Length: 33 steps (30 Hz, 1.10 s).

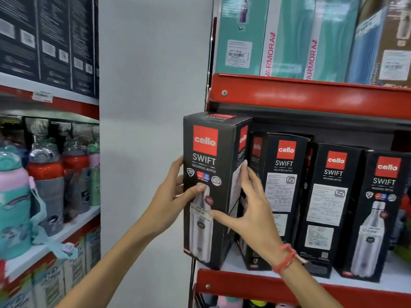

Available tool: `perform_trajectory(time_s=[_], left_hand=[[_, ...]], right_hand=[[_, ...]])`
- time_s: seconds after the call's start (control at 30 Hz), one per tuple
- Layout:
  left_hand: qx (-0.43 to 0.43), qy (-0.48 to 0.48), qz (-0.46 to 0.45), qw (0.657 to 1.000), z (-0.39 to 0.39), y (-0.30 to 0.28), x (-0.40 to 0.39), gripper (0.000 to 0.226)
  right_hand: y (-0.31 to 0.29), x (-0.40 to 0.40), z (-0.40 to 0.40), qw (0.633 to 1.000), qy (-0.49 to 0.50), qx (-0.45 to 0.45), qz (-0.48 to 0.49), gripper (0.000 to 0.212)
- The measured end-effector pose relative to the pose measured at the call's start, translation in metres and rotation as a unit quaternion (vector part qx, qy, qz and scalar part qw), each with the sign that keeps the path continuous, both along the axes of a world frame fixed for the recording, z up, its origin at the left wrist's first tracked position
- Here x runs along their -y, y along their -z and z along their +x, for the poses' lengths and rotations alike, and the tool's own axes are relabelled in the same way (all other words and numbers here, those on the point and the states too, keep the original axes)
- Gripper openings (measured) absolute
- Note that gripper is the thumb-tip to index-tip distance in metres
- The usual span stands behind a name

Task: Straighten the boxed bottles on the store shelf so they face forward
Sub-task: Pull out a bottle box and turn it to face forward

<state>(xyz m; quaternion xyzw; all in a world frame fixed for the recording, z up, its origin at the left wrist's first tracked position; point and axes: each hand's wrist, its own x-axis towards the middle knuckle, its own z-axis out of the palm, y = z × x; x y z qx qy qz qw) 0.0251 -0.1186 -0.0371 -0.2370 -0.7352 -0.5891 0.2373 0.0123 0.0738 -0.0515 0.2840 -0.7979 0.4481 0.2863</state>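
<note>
A tall black Cello Swift bottle box stands at the left end of the red shelf, its bottle-picture face turned toward me. My left hand grips its left edge, thumb pressed on the front. My right hand clasps its right side, thumb on the front and fingers spread along the side panel. To the right stand three more black Swift boxes: the second box and the third box show white text labels and sit turned at an angle. The fourth box shows a bottle picture.
Teal Varmora boxes fill the red shelf above. A white pillar rises to the left of the shelf. Further left, another rack holds dark boxes on top and colourful kids' bottles below.
</note>
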Motion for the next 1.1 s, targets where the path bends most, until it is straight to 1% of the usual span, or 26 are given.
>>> perform_trajectory(time_s=[0.1, 0.17, 0.27, 0.37, 0.63, 0.73, 0.8, 0.83, 0.87, 0.93, 0.97, 1.0, 1.03, 1.1], left_hand=[[-0.018, -0.009, -0.034, 0.999, 0.007, 0.007, -0.007, 0.080], [-0.025, -0.007, -0.048, 0.999, 0.008, 0.012, -0.014, 0.086], [-0.041, -0.027, -0.050, 0.998, 0.003, 0.015, -0.026, 0.089], [-0.045, -0.047, -0.033, 0.997, -0.010, 0.016, -0.038, 0.088], [-0.014, -0.046, -0.046, 0.998, -0.036, 0.020, -0.052, 0.088], [-0.007, -0.045, -0.057, 0.997, -0.041, 0.018, -0.052, 0.088], [-0.002, -0.048, -0.069, 0.997, -0.043, 0.017, -0.052, 0.089], [0.001, -0.050, -0.076, 0.996, -0.044, 0.016, -0.053, 0.089], [0.005, -0.052, -0.081, 0.995, -0.044, 0.016, -0.054, 0.089], [0.018, -0.063, -0.083, 0.994, -0.043, 0.017, -0.056, 0.087], [0.025, -0.071, -0.080, 0.994, -0.042, 0.017, -0.057, 0.085], [0.033, -0.079, -0.077, 0.993, -0.041, 0.018, -0.058, 0.083], [0.038, -0.087, -0.075, 0.993, -0.040, 0.018, -0.059, 0.081], [0.040, -0.107, -0.072, 0.991, -0.036, 0.018, -0.062, 0.080]], right_hand=[[-0.005, -0.019, -0.007, 0.996, -0.080, 0.040, -0.017, 0.115], [-0.011, -0.028, -0.010, 0.992, -0.105, 0.068, 0.011, 0.114], [-0.017, -0.033, -0.015, 0.991, -0.092, 0.085, 0.038, 0.111], [-0.024, -0.032, -0.018, 0.994, -0.066, 0.075, 0.041, 0.112], [-0.012, -0.022, -0.031, 0.996, 0.074, 0.039, 0.039, 0.122], [-0.010, -0.020, -0.033, 0.991, 0.114, 0.022, 0.060, 0.121], [-0.009, -0.020, -0.031, 0.985, 0.151, 0.010, 0.081, 0.112], [-0.009, -0.020, -0.029, 0.981, 0.172, -0.006, 0.085, 0.102], [-0.007, -0.022, -0.026, 0.976, 0.197, -0.038, 0.083, 0.089], [-0.005, -0.025, -0.023, 0.956, 0.246, -0.148, 0.065, 0.061], [-0.004, -0.027, -0.022, 0.942, 0.268, -0.199, 0.046, 0.050], [-0.005, -0.030, -0.023, 0.929, 0.290, -0.229, 0.025, 0.045], [-0.006, -0.033, -0.025, 0.920, 0.317, -0.231, 0.013, 0.046], [-0.009, -0.038, -0.028, 0.908, 0.380, -0.174, 0.002, 0.065]])
